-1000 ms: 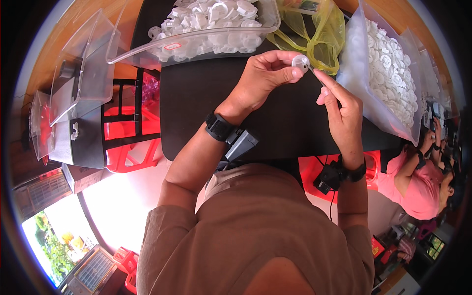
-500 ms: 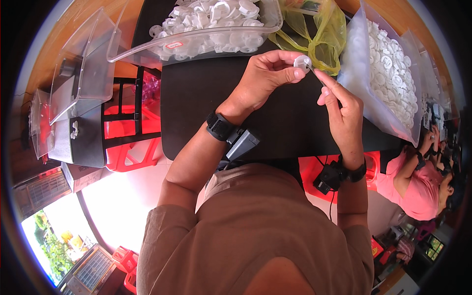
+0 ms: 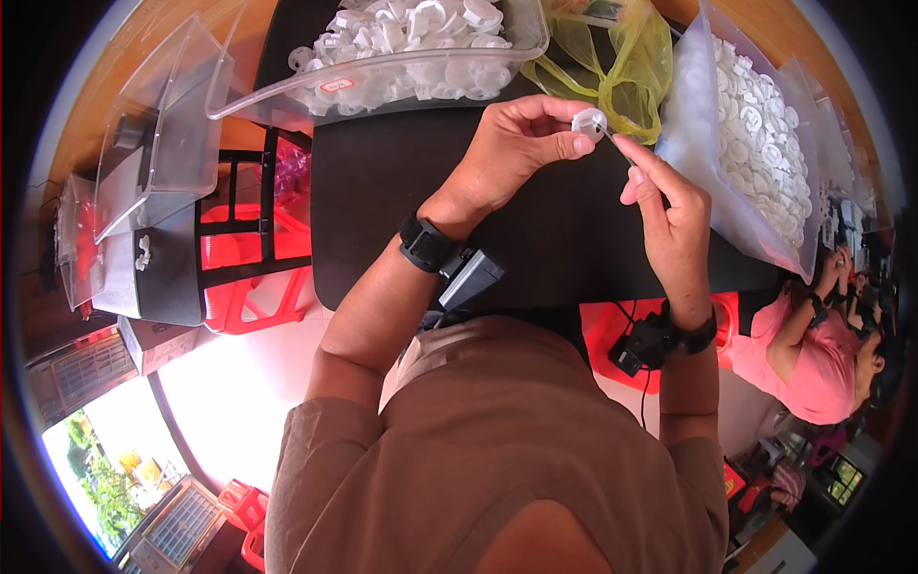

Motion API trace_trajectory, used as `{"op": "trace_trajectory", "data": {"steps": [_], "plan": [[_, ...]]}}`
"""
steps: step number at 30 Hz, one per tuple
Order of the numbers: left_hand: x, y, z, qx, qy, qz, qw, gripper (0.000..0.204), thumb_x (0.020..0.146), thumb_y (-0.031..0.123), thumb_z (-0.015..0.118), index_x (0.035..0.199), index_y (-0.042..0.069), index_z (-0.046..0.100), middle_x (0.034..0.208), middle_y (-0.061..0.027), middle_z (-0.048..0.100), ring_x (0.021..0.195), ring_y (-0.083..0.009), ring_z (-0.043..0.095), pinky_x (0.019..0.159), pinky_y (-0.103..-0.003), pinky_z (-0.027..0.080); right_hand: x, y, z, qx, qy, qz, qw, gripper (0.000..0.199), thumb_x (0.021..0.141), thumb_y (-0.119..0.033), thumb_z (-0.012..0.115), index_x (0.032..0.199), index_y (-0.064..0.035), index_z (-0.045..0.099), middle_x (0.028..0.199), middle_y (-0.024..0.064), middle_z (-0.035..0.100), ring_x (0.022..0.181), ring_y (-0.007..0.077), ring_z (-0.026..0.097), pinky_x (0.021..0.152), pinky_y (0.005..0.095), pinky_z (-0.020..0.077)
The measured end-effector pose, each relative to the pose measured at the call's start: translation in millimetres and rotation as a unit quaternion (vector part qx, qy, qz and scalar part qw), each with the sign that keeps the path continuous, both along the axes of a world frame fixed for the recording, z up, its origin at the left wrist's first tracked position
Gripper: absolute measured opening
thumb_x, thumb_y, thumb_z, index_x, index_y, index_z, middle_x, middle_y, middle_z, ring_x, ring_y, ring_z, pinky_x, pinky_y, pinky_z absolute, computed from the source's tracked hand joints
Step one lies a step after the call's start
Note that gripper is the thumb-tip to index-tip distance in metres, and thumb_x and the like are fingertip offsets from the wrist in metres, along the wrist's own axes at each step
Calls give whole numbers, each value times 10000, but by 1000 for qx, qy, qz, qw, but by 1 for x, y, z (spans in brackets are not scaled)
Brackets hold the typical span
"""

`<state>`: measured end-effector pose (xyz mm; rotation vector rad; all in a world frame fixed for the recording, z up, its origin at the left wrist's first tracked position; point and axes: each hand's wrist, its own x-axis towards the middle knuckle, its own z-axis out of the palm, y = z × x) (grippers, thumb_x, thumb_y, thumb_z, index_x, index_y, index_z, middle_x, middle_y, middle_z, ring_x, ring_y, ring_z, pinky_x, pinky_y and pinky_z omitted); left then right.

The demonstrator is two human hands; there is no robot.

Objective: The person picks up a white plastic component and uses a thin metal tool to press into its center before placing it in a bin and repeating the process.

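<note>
My left hand [image 3: 507, 153] pinches a small round white plastic part [image 3: 585, 123] between thumb and fingers, above the dark tabletop [image 3: 411, 191]. Close by on its right, my right hand [image 3: 675, 215] grips a thin, dark, pointed tool [image 3: 620, 150] between thumb and index finger. The tool's tip meets the part near a dark spot on its right side; whether it goes inside cannot be made out. Most of the tool is hidden by my fingers.
A clear bin [image 3: 382, 65] heaped with white plastic parts stands at the far left. At the right is a translucent bin [image 3: 693, 124] with round white pieces; a yellow plastic bag [image 3: 636, 77] lies between them. A person in pink [image 3: 803, 368] sits at the right.
My right hand has shifted very slightly right and the tool shows a little more between its fingers. My left hand keeps the white part in nearly the same place.
</note>
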<state>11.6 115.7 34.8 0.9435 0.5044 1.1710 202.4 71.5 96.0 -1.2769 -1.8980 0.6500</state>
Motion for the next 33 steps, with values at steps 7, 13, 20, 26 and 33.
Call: {"op": "trace_trajectory", "data": {"steps": [7,13,20,26,33], "plan": [[-1,-1,2,7,18,7,1000,305,826,-14,696,1123,12,634,1072,-71,668,986,-139,627,899,-285,510,-2,-1,7,-1,-19,5,1000,302,929,-3,499,1181,-73,650,710,83,588,593,118,530,590,254,456],[2,-4,6,2,38,2,999,291,823,-14,700,1107,6,642,1059,-70,673,977,-139,633,894,-281,512,-2,-1,14,-7,-47,9,999,308,920,5,499,1173,-75,653,688,80,567,578,118,520,573,258,443],[0,-2,4,-3,1,15,1000,289,834,25,704,1113,6,635,1060,-75,670,962,-137,637,870,-280,527,4,0,31,0,-75,10,997,324,902,23,503,1169,-81,656,694,78,559,574,117,512,574,259,438],[2,-2,4,-35,-36,8,999,291,830,52,717,1103,-6,635,1016,-82,674,909,-138,646,825,-272,545,0,3,24,13,-83,7,996,312,908,4,512,1164,-93,661,698,79,569,583,129,529,582,263,446],[3,-5,7,-53,-48,10,997,282,825,69,729,1080,-19,647,979,-84,680,879,-136,651,804,-263,550,-1,4,26,13,-93,9,996,317,910,5,504,1163,-100,663,704,87,579,583,140,541,583,266,451]]}}
